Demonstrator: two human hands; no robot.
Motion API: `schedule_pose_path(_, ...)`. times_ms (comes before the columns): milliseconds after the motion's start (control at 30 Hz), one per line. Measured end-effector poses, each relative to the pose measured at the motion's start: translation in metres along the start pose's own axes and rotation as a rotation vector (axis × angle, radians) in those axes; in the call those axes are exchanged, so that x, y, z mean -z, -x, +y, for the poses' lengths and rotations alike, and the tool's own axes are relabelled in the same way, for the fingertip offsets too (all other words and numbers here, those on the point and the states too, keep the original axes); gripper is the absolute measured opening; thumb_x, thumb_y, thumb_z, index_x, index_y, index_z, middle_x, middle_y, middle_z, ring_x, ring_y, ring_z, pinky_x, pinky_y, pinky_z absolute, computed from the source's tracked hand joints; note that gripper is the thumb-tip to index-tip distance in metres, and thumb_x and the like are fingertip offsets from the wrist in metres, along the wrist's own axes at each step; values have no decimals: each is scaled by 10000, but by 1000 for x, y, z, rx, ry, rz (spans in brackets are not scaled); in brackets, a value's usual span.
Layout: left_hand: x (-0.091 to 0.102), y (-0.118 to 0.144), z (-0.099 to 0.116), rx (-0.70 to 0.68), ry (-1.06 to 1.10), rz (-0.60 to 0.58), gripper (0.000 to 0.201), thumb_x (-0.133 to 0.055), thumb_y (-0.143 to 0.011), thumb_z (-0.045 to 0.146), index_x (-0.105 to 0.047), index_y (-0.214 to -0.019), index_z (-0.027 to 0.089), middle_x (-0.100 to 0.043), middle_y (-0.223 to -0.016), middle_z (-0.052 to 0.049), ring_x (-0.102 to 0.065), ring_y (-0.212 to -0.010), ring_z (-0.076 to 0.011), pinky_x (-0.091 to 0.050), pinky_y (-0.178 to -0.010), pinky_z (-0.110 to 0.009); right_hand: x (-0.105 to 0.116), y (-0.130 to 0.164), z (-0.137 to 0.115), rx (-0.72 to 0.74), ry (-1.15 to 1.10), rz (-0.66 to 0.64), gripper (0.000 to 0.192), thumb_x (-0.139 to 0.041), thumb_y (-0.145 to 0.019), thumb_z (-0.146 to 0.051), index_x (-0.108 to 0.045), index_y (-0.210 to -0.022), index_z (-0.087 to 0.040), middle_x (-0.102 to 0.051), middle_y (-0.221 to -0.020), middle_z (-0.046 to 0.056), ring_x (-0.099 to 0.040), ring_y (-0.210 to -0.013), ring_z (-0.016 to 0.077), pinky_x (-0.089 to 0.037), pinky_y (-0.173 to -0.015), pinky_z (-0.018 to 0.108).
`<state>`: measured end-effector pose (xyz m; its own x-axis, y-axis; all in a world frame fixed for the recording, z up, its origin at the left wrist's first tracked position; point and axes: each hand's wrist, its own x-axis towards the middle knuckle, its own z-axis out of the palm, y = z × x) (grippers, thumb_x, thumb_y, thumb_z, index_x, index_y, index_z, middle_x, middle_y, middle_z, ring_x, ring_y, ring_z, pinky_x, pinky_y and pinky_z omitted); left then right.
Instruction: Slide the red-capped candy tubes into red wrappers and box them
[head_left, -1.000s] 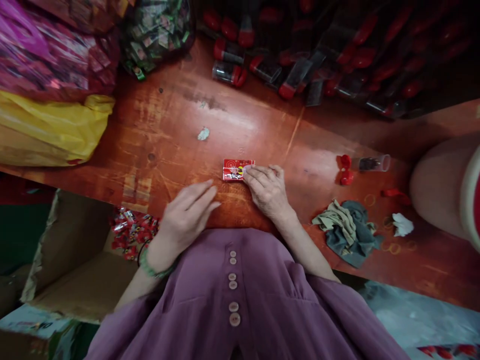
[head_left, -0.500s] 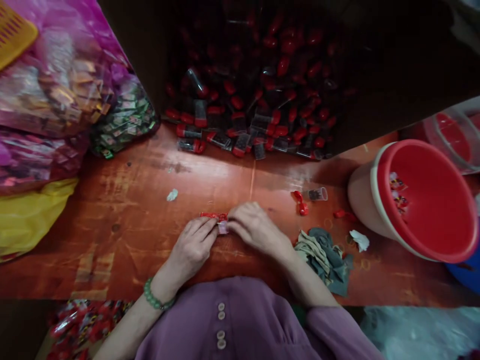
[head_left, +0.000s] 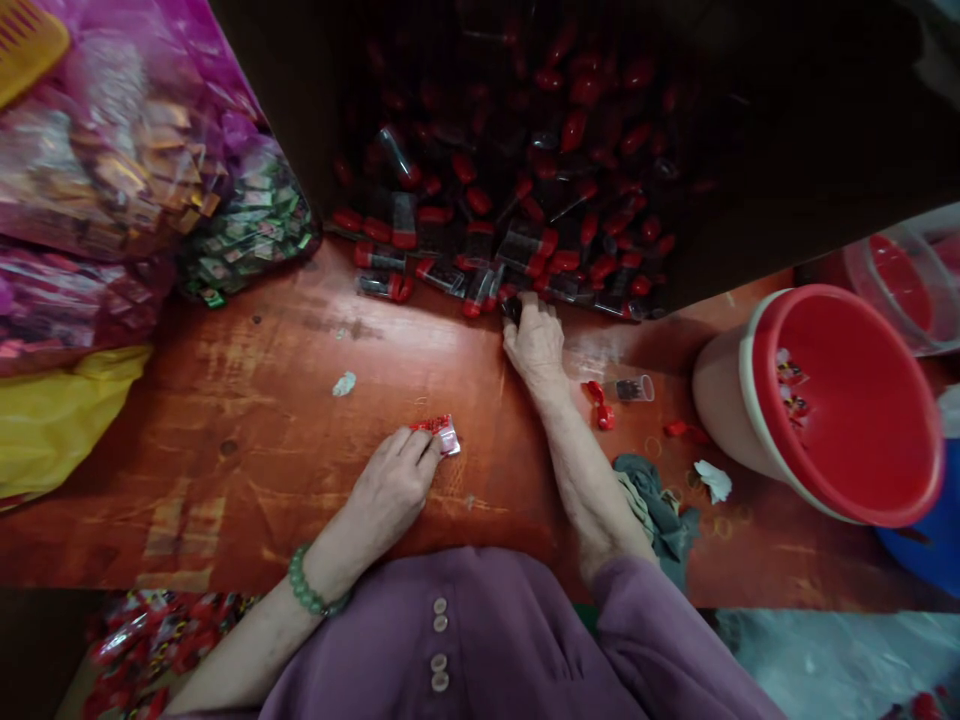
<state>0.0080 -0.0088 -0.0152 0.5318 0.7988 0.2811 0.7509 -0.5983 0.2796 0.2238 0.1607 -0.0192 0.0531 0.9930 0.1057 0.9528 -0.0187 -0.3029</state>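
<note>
On the worn red-brown table, scuffed and shiny in patches, the person in a purple buttoned top has both arms out. Past the fingertips of the right hand a heap of small clear tubes with red caps spills from a dark box at the back of the bench. Off beyond the left hand, bulging plastic bags of wrapped sweets crowd the corner, with a yellow bag below them. Out past the right forearm stand a red-lined bucket, a crumpled grey-green cloth and a lone tube lying on its side.

The right hand's fingers curl down onto one dark tube at the edge of the heap; whether they have closed on it I cannot tell. The left hand's fingers lie together, their tips pressing a small red printed packet flat against the wood, its pale end poking out just beyond them.
</note>
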Motion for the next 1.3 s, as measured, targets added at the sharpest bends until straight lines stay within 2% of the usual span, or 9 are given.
schedule_pose_path(100, 0, 0, 1, -38, -3, 9, 296, -406, -952, 62, -677, -1069, 86, -664, -867, -122, -562, -783, -230, -541, -747, -371, 5, 26, 4, 91, -50, -9, 326, -508, -881, -170, -598, -1187, -103, -672, -1075, 198, -594, -1013, 320, -479, -929, 502)
schedule_pose_path(233, -2, -1, -2, 30, 134, 58, 270, -452, -962, 96, -702, -1061, 122, -675, -844, -99, -562, -767, -209, -530, -732, -340, 9, 64, 10, 143, -352, -51, 257, -452, -954, -261, -629, -1114, -166, -691, -1083, 142, -610, -1001, 257, -483, -939, 439)
schedule_pose_path(467, 0, -4, -15, 169, 467, 54, 260, -523, -982, 287, -755, -947, 176, -716, -845, -62, -626, -768, -159, -524, -741, -282, 6, 112, 14, -169, -1164, -359, 408, -573, -894, -582, -624, -1033, -202, -668, -745, -19, -596, -598, 99, -497, -602, 234)
schedule_pose_path(600, 5, -9, -19, 245, 509, -9, 292, -513, -962, 259, -754, -837, 151, -718, -828, -80, -646, -751, -166, -516, -717, -278, 8, 124, 12, -318, -1456, -475, 390, -702, -811, -535, -625, -995, -200, -669, -665, -35, -620, -556, 95, -501, -541, 204)
schedule_pose_path(733, 6, -12, -16, 367, 585, 50, 202, -607, -890, 249, -760, -781, 174, -728, -765, -55, -646, -683, -154, -506, -670, -271, 13, 129, 12, -371, -1609, -502, 406, -770, -765, -429, -624, -1084, -226, -715, -799, -36, -639, -542, 78, -511, -497, 185)
schedule_pose_path(867, 9, -13, -11, 488, 749, 143, 74, -737, -801, 261, -778, -759, 216, -754, -752, -20, -672, -679, -151, -522, -667, -269, 13, 132, 16, -335, -1655, -547, 442, -751, -799, -383, -588, -1191, -261, -715, -877, -35, -671, -573, 80, -534, -475, 179)
schedule_pose_path(1033, 17, -17, -7, 490, 801, 136, 58, -774, -782, 281, -802, -779, 231, -772, -775, -35, -701, -721, -174, -550, -718, -299, 15, 138, 18, -253, -1566, -541, 450, -751, -819, -372, -581, -1224, -274, -696, -912, -34, -689, -624, 81, -579, -537, 193)
schedule_pose_path(1133, 21, -19, -5, 472, 850, 121, 42, -787, -773, 265, -804, -789, 231, -772, -772, -33, -698, -707, -165, -552, -695, -285, 28, 146, 13, -155, -1411, -481, 422, -728, -854, -379, -599, -1245, -291, -711, -981, -18, -704, -697, 97, -613, -627, 234)
schedule_pose_path(1300, 23, -18, -4, 437, 846, 119, 32, -795, -762, 241, -796, -791, 228, -768, -766, -12, -692, -696, -142, -554, -675, -260, 56, 158, 1, 105, -1036, -368, 343, -622, -948, -298, -622, -1290, -316, -694, -1217, 17, -689, -1024, 171, -600, -896, 352)
